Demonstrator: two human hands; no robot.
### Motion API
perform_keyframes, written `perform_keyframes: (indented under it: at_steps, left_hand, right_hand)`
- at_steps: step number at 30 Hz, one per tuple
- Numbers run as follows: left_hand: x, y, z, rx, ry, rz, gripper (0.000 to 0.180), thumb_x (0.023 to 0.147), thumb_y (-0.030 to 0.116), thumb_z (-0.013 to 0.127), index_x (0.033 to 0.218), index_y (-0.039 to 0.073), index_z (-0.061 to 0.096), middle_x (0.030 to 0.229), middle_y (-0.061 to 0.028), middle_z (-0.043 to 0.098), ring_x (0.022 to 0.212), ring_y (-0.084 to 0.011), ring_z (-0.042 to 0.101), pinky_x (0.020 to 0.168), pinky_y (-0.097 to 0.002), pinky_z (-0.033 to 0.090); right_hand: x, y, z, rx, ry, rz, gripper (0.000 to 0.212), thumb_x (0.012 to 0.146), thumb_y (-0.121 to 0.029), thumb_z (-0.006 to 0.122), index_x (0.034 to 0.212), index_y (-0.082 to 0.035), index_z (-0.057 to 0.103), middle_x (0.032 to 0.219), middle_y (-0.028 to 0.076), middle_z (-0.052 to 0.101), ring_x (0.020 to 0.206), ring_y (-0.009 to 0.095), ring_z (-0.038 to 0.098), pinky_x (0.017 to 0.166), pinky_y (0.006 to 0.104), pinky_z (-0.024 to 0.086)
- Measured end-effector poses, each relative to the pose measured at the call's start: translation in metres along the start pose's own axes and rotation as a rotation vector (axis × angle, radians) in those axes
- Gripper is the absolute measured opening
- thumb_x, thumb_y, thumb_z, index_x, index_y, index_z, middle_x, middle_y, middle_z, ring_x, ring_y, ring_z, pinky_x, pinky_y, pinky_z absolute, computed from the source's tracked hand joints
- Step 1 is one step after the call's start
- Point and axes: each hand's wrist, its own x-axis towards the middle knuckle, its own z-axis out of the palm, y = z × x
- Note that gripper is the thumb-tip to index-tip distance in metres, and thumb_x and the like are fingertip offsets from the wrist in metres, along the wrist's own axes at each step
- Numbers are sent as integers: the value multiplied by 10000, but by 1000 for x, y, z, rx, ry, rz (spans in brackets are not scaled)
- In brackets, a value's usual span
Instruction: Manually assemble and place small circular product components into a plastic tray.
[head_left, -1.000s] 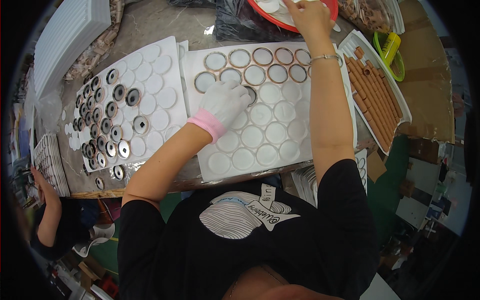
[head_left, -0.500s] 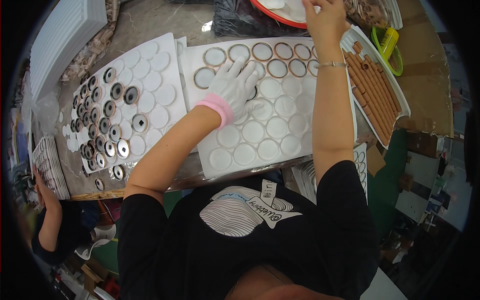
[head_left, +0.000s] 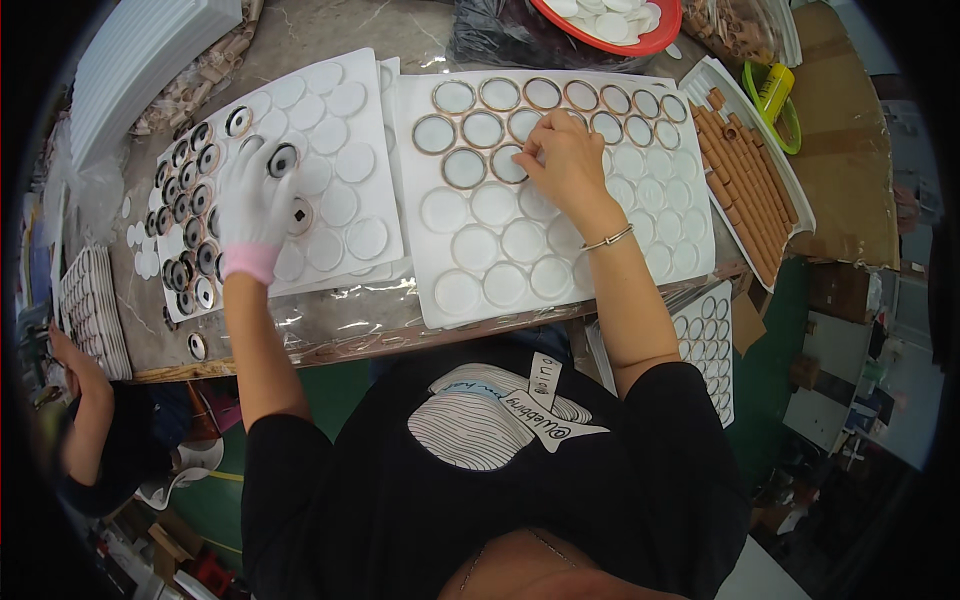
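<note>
Bowl of red plastic (head_left: 662,43) just left, we are bringing our white-gloved left hand (head_left: 248,200) beside a black ring (head_left: 283,160) toward the grey bench's (head_left: 335,28) left edge, our bare right hand (head_left: 568,165) to a brown-rimmed white disc (head_left: 503,165) farther right, both grips unreadable, seemingly dividing work.

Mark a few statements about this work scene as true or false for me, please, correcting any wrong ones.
1. The left hand wears a white glove with a pink cuff. True.
2. The right hand is gloved too. False: the right hand is bare, with a bracelet at the wrist.
3. White discs lie in a red bowl. True.
4. The brown tubes lie in a red bowl. False: the brown tubes lie in a white tray.
5. The left hand is over the left-hand sheet. True.
</note>
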Motion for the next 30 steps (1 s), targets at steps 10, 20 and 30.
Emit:
perform_keyframes:
  at_steps: [10,20,30]
  left_hand:
    - [-77,-51,-1,136,-12,-4,536,828,204,711,1318,64,546,1357,-180,524,1266,-375,474,1046,-434,395]
    - [-93,-32,-26,113,-13,-173,280,732,142,778,954,47,637,1041,-119,629,960,-313,585,828,-398,470]
    - [-104,-19,-32,248,-61,-219,108,791,72,700,858,30,627,1131,-120,648,1001,-316,596,867,-403,470]
  right_hand:
    - [-39,-29,11,-287,288,-186,230,796,-326,730,951,-156,726,1240,87,552,1106,251,498,838,491,334]
    - [-35,-42,8,-276,163,-134,364,794,-427,722,1039,-158,730,1371,129,499,1212,290,445,873,515,332]
    - [93,39,-59,-108,714,66,285,817,-393,705,775,-114,748,951,85,649,896,288,600,753,474,414]
